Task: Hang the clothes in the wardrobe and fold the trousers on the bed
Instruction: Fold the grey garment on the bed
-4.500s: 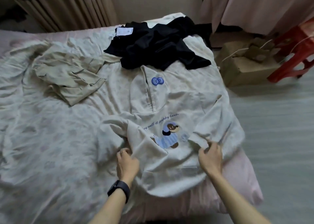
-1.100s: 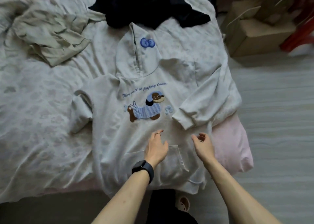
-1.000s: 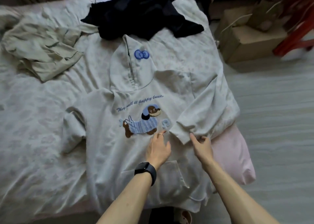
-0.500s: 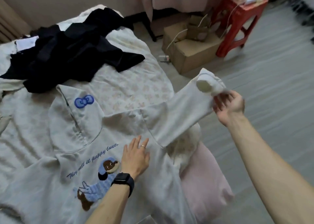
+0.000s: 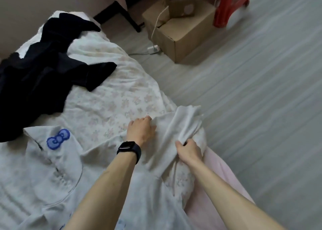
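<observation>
Half a second ago the right hand [image 5: 189, 151] held the hoodie sleeve [image 5: 181, 125] out over the floor by its cuff; now the sleeve lies back at the bed [image 5: 108, 97] edge, bunched, with that hand clamped on a fold at its middle. The left hand [image 5: 141, 130], earlier flat on the chest, has slid to 12 o'clock and presses the shoulder seam with curled fingers, gripping nothing I can see. I take this as straightening the cream hoodie [image 5: 57, 168] before hanging, so the task is at an early stage. The black garment [image 5: 43, 78] waits at 10 o'clock. The printed front is cut off below, the wardrobe is out of view, and no trousers can be made out for certain.
</observation>
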`<action>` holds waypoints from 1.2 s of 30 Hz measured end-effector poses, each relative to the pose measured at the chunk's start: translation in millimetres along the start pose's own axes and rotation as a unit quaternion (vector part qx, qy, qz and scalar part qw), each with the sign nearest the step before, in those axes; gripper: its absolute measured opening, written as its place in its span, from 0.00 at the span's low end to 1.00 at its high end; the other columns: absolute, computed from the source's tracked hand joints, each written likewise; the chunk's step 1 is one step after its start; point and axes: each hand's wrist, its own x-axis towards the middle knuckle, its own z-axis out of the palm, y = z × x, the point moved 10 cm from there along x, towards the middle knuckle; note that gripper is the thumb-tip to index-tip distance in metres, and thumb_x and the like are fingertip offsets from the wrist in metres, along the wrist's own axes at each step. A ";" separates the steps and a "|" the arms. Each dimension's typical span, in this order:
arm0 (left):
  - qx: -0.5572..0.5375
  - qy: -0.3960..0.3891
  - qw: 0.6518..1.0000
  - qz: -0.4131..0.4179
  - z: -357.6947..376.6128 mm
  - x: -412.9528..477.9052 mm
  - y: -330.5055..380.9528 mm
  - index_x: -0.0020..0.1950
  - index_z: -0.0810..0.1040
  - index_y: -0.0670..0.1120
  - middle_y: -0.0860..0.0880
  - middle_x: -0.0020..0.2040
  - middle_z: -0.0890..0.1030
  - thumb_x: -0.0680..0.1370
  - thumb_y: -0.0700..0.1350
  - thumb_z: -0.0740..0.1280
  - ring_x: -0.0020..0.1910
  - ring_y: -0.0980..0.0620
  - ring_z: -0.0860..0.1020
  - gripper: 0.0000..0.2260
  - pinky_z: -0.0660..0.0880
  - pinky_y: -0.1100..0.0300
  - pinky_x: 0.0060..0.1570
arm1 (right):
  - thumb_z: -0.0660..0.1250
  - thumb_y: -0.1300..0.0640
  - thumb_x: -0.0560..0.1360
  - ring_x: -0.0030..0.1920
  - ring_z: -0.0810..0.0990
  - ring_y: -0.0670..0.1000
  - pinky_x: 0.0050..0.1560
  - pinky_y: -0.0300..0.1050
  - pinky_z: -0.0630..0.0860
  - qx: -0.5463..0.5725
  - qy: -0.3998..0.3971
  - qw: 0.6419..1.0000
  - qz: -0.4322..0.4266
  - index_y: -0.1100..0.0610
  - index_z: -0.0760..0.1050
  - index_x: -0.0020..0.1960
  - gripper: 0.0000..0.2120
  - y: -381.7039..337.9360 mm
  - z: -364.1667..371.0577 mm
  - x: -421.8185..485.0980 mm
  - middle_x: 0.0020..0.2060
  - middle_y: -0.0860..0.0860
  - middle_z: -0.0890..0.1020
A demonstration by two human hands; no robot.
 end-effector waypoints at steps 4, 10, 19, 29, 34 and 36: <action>-0.092 0.097 0.987 -0.089 -17.2 14.5 -33.2 0.44 0.74 0.51 0.55 0.36 0.76 0.83 0.54 0.58 0.37 0.49 0.74 0.12 0.67 0.54 0.38 | 0.69 0.53 0.77 0.47 0.80 0.59 0.43 0.45 0.69 0.157 0.085 0.984 0.007 0.54 0.72 0.42 0.08 15.5 -22.6 9.8 0.38 0.49 0.80; -0.093 -0.053 0.991 -0.079 19.7 48.8 -5.1 0.57 0.74 0.51 0.51 0.46 0.81 0.80 0.55 0.60 0.43 0.48 0.78 0.10 0.71 0.57 0.38 | 0.71 0.43 0.72 0.40 0.84 0.58 0.45 0.57 0.83 0.224 0.023 0.966 0.125 0.58 0.78 0.44 0.17 39.1 -18.5 37.6 0.40 0.54 0.83; -0.071 -0.162 0.984 -0.017 52.4 130.2 90.3 0.58 0.79 0.51 0.48 0.56 0.81 0.75 0.51 0.68 0.55 0.47 0.79 0.13 0.76 0.57 0.55 | 0.77 0.58 0.69 0.33 0.76 0.52 0.20 0.36 0.69 0.447 -0.001 0.861 0.243 0.60 0.76 0.57 0.19 35.5 -35.4 139.1 0.41 0.55 0.79; -0.075 -0.057 0.994 0.061 40.7 164.3 141.8 0.63 0.78 0.51 0.46 0.62 0.75 0.79 0.46 0.67 0.62 0.45 0.74 0.13 0.73 0.52 0.62 | 0.73 0.59 0.73 0.37 0.86 0.52 0.34 0.42 0.80 0.558 -0.046 0.816 0.144 0.58 0.81 0.56 0.12 7.8 -109.9 181.7 0.40 0.53 0.87; -0.356 -0.202 0.911 -0.047 26.2 132.9 164.4 0.59 0.79 0.47 0.49 0.54 0.85 0.81 0.64 0.61 0.49 0.49 0.84 0.22 0.82 0.52 0.50 | 0.72 0.61 0.76 0.49 0.83 0.50 0.49 0.45 0.78 0.413 0.047 0.908 -0.057 0.51 0.82 0.49 0.05 -45.2 -159.0 153.9 0.45 0.48 0.86; -0.444 -0.287 0.845 -0.084 10.3 110.4 163.6 0.63 0.76 0.50 0.47 0.52 0.86 0.78 0.71 0.56 0.49 0.48 0.86 0.28 0.82 0.52 0.46 | 0.73 0.60 0.74 0.50 0.81 0.49 0.50 0.41 0.75 0.252 0.053 0.950 -0.174 0.50 0.83 0.45 0.05 -79.7 -162.7 114.7 0.45 0.48 0.85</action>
